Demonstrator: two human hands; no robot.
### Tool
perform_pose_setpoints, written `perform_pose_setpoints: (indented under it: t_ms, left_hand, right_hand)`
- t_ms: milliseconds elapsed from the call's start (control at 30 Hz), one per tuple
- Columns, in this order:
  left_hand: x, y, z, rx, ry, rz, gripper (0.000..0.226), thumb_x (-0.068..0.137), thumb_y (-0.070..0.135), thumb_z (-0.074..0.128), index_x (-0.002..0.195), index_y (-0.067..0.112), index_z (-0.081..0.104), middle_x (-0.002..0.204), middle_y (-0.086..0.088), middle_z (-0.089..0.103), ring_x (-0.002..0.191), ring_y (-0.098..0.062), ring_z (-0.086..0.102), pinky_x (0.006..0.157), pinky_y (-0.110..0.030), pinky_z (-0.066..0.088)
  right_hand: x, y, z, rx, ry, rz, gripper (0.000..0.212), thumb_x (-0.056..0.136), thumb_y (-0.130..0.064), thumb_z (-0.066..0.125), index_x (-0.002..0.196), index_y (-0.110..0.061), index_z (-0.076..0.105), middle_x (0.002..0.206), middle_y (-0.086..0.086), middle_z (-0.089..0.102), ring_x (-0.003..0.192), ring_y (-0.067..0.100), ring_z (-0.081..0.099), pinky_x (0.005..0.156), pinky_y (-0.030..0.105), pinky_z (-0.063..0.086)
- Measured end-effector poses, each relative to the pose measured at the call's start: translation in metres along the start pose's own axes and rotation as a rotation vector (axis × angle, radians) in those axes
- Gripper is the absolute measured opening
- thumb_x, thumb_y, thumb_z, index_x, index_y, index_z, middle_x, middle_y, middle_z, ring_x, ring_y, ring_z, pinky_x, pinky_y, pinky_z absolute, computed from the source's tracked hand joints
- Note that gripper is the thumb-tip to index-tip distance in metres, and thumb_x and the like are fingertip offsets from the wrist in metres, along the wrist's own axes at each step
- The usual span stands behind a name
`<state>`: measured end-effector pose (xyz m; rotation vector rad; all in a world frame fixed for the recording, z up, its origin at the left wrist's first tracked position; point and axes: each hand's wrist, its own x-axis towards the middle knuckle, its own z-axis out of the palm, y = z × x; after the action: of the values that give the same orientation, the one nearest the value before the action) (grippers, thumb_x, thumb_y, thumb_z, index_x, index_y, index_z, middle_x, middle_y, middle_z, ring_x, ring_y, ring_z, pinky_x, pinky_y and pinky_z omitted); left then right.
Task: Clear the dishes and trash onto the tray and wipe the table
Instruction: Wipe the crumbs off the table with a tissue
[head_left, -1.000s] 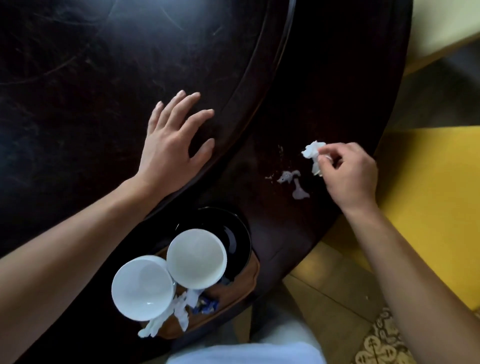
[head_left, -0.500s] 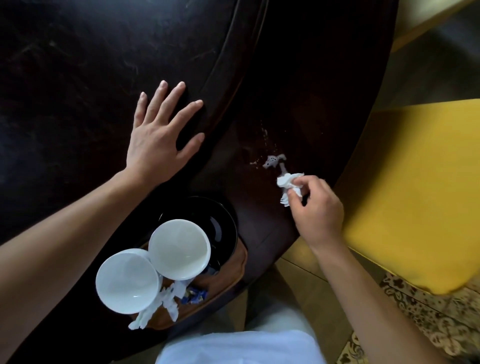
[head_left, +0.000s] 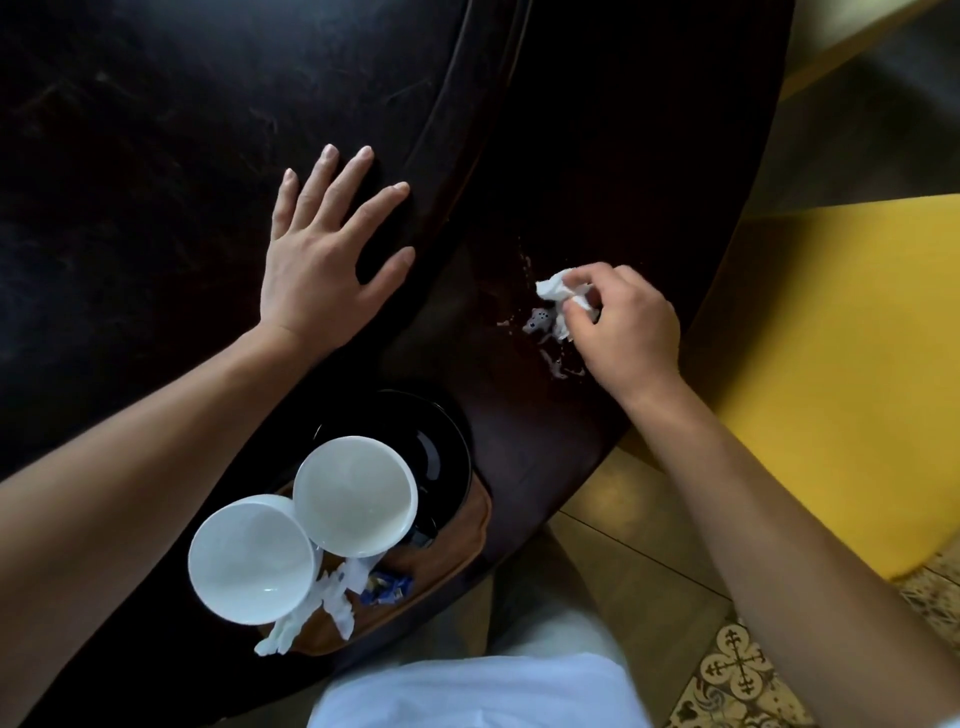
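— Now, item one: the right hand (head_left: 626, 325)?
— Fingers curled, pinching a crumpled white tissue (head_left: 563, 293). Half a second before, it was lower, nearer the table's edge; it had since moved back up over the spill, tissue pressed just beside the grey smear (head_left: 540, 322) on the dark table (head_left: 597, 156).
— Item two: the smear itself?
— Smaller than a second before; thin streaks remained below the hand. Judged: wiping under way, not finished.
— Item three: the left hand (head_left: 324, 249)?
— Flat, fingers spread and straight, holding nothing, resting on the raised inner disc (head_left: 182, 156) as before.
— Item four: the cleared things?
— Unchanged on the brown tray (head_left: 470, 535) at the near edge: two white bowls (head_left: 356, 496), a black plate (head_left: 441, 441), tissue scraps (head_left: 337, 603), a blue wrapper (head_left: 387, 587).
— Remaining?
— Likely the last streaks, then the tissue onto the tray.
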<state>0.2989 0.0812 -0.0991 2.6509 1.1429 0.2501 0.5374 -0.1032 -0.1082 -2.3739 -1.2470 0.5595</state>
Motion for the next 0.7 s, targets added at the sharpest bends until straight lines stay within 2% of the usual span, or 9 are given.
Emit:
perform_pose_setpoints:
  t_ms: [133, 267, 400, 500, 600, 700]
  left_hand:
    - [0.000, 0.000, 0.001, -0.013, 0.015, 0.001, 0.054, 0.104, 0.050, 0.054, 0.153, 0.028, 0.050, 0.170, -0.002, 0.030, 0.160, -0.029, 0.018, 0.129, -0.056, 0.011]
    - [-0.001, -0.001, 0.001, -0.022, 0.019, 0.004, 0.054, 0.103, 0.049, 0.055, 0.153, 0.027, 0.051, 0.170, -0.003, 0.031, 0.160, -0.029, 0.018, 0.129, -0.057, 0.011]
    - [-0.002, -0.001, 0.001, -0.017, 0.021, 0.006, 0.054, 0.104, 0.049, 0.055, 0.153, 0.027, 0.051, 0.170, -0.003, 0.031, 0.160, -0.029, 0.019, 0.129, -0.055, 0.010]
    - [-0.003, -0.002, 0.000, -0.016, 0.017, 0.007, 0.054, 0.104, 0.049, 0.055, 0.153, 0.028, 0.051, 0.170, -0.003, 0.031, 0.160, -0.029, 0.018, 0.130, -0.055, 0.010]
    - [-0.003, -0.001, 0.000, -0.015, 0.015, 0.004, 0.054, 0.104, 0.049, 0.055, 0.153, 0.028, 0.051, 0.170, -0.003, 0.031, 0.160, -0.030, 0.019, 0.129, -0.056, 0.010]
    - [-0.003, 0.000, 0.000, -0.019, 0.015, -0.001, 0.054, 0.104, 0.049, 0.054, 0.153, 0.028, 0.051, 0.170, -0.003, 0.031, 0.160, -0.029, 0.019, 0.129, -0.055, 0.010]
  right_hand:
    - [-0.032, -0.004, 0.001, -0.037, -0.145, -0.090, 0.022, 0.090, -0.029, 0.069, 0.111, -0.027, 0.071, 0.098, -0.002, 0.067, 0.088, 0.024, 0.068, 0.071, 0.036, 0.054]
    - [-0.064, 0.007, -0.007, 0.056, -0.055, -0.149, 0.015, 0.088, -0.020, 0.075, 0.103, -0.019, 0.076, 0.095, -0.003, 0.068, 0.087, 0.016, 0.065, 0.069, 0.031, 0.053]
    - [-0.092, 0.018, -0.001, 0.003, -0.102, -0.227, 0.010, 0.086, -0.012, 0.076, 0.093, -0.019, 0.076, 0.092, -0.003, 0.065, 0.085, 0.016, 0.061, 0.065, 0.030, 0.055]
    - [-0.079, 0.019, 0.004, -0.041, -0.098, -0.198, 0.011, 0.085, -0.012, 0.076, 0.092, -0.020, 0.076, 0.092, -0.002, 0.063, 0.085, 0.017, 0.060, 0.063, 0.027, 0.050]
    - [-0.038, 0.014, 0.003, -0.055, -0.011, -0.093, 0.011, 0.085, -0.016, 0.073, 0.094, -0.022, 0.077, 0.093, 0.001, 0.063, 0.087, 0.024, 0.062, 0.066, 0.031, 0.049]
    - [0.001, 0.007, -0.003, -0.043, 0.023, -0.039, 0.013, 0.088, -0.018, 0.069, 0.094, -0.024, 0.078, 0.094, 0.001, 0.065, 0.088, 0.023, 0.063, 0.068, 0.028, 0.044]
